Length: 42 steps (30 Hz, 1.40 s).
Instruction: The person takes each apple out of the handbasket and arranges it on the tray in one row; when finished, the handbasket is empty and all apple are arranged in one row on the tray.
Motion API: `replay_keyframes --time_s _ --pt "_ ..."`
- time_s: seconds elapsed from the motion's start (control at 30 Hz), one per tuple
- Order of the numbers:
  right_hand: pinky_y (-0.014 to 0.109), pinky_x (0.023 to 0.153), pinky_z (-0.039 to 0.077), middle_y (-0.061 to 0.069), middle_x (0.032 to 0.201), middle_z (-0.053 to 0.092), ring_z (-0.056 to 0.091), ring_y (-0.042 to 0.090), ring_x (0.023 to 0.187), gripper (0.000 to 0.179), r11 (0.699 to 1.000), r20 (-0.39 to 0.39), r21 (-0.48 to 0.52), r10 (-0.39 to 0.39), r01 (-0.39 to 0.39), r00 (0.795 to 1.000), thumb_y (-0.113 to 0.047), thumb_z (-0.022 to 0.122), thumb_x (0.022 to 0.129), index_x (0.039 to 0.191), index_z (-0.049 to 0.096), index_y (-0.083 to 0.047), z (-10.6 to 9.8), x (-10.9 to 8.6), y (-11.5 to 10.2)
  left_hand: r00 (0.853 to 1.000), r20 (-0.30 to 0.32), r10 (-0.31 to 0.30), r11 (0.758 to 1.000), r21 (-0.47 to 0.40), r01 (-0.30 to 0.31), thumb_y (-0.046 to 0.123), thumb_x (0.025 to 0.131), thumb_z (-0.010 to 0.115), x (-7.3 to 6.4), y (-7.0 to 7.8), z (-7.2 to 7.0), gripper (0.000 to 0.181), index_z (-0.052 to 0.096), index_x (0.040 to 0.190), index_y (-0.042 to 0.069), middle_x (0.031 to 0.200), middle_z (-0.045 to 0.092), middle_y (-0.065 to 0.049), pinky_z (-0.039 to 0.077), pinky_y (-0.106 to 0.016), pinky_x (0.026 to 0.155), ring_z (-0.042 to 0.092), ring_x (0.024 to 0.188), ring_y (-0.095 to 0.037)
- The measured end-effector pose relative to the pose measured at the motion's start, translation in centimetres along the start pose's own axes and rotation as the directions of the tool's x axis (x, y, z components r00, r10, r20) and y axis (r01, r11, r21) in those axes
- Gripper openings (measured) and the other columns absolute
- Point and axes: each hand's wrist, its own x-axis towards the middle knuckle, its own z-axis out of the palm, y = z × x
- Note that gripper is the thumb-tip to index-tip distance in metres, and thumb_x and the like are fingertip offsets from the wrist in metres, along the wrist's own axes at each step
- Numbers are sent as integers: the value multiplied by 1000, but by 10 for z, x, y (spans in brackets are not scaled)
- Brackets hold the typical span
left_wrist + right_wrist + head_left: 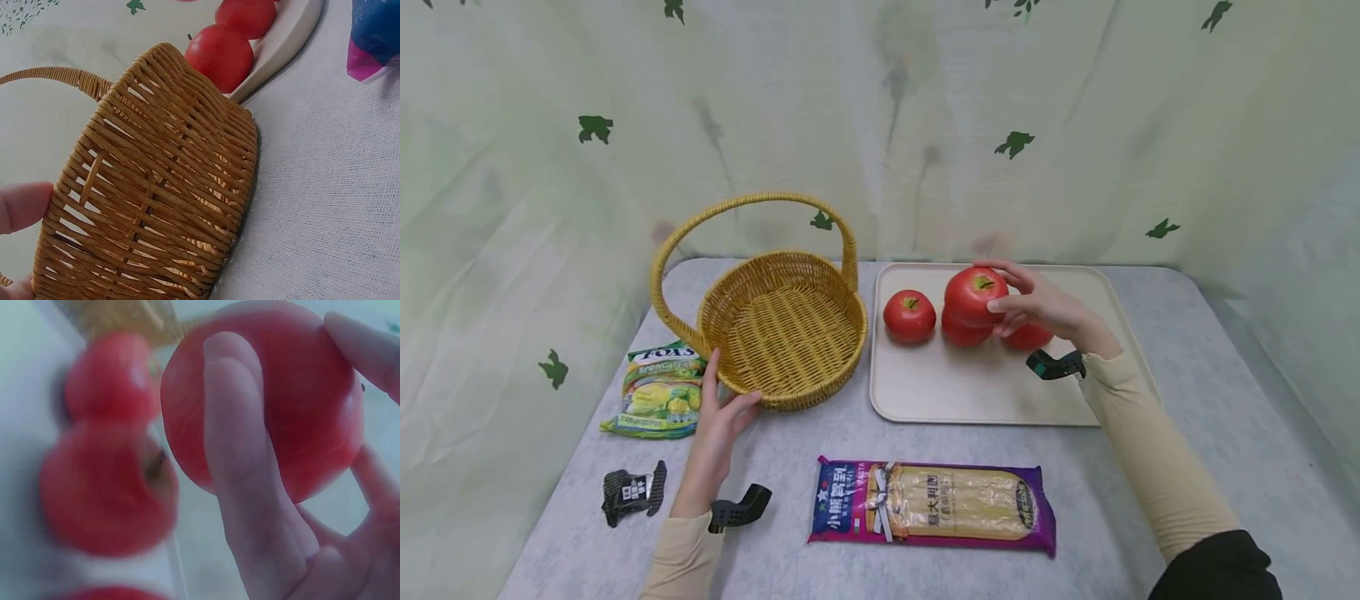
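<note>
My right hand grips a red apple above the beige tray, thumb on the near side and fingers around the far side. Below it on the tray lie more apples: one to the left, one partly hidden under the held apple, and another under the hand. My left hand holds the near left rim of a woven basket with a tall arched handle. In the left wrist view a fingertip lies at the basket rim. Only the woven bottom shows inside the basket.
A green candy bag lies left of the basket, partly behind the left hand. Nearer is a small black-wrapped packet. A purple pasta package lies in front of the tray. A leaf-patterned curtain hangs behind the table.
</note>
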Motion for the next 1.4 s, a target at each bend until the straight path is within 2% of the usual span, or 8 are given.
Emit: replay_keyframes --time_s 0.17,0.33,0.43,0.7,0.87,1.0,1.17,1.4 --pt "41 68 57 15 137 37 65 31 70 63 1000 -74 1 8 -8 997 -16 63 91 147 33 -21 -29 -23 13 1000 5 2 1000 1 -2 4 99 49 0 -1 -1 83 -4 153 38 155 -20 5 26 -49 110 19 140 -33" --pt "39 67 57 14 135 37 66 28 70 61 1000 -138 15 18 -16 990 -13 60 93 147 33 -22 -50 -45 23 1000 2 -2 1000 8 2 5 99 49 0 -1 -1 82 -4 153 38 155 -21 4 25 -49 110 18 139 -34" --pt "36 68 57 12 134 37 67 26 72 62 999 -166 9 35 -34 985 -13 59 94 147 30 -24 -59 -56 28 1000 -2 -2 1000 12 2 4 99 48 0 -1 -1 82 -5 153 37 155 -21 3 25 -49 110 18 139 -34" --pt "32 69 57 4 129 40 68 22 74 60 1000 -234 24 24 -18 972 -12 57 96 146 31 -30 -78 -80 43 1000 2 1 1000 9 -1 4 99 47 -1 -2 0 82 -5 153 39 155 -20 3 27 -48 109 20 139 -33" --pt "32 69 57 0 122 44 69 24 75 60 998 -246 63 8 8 969 -10 54 97 148 28 -28 -89 -93 53 1000 5 1 1000 11 -2 4 99 48 -1 -2 0 83 -5 152 39 155 -20 3 27 -48 109 21 139 -33" --pt "32 70 57 2 124 41 69 24 78 62 997 -251 71 14 4 968 -9 54 98 149 24 -27 -95 -100 62 1000 6 3 1000 6 -3 4 99 47 -2 -3 0 82 -5 153 38 155 -20 3 27 -48 109 21 139 -33" --pt "32 72 56 3 132 33 68 24 82 63 997 -299 52 75 -62 951 -12 55 98 149 22 -27 -98 -103 76 1000 8 8 1000 9 -8 3 100 47 -2 -2 0 82 -5 152 39 155 -20 4 27 -48 109 21 139 -33" --pt "34 73 56 15 141 21 68 23 81 65 993 -290 70 116 -99 950 -12 56 97 150 20 -24 -98 -99 95 1000 10 10 1000 19 -10 4 100 46 0 -2 -1 82 -6 152 41 155 -21 5 27 -49 109 21 138 -32"
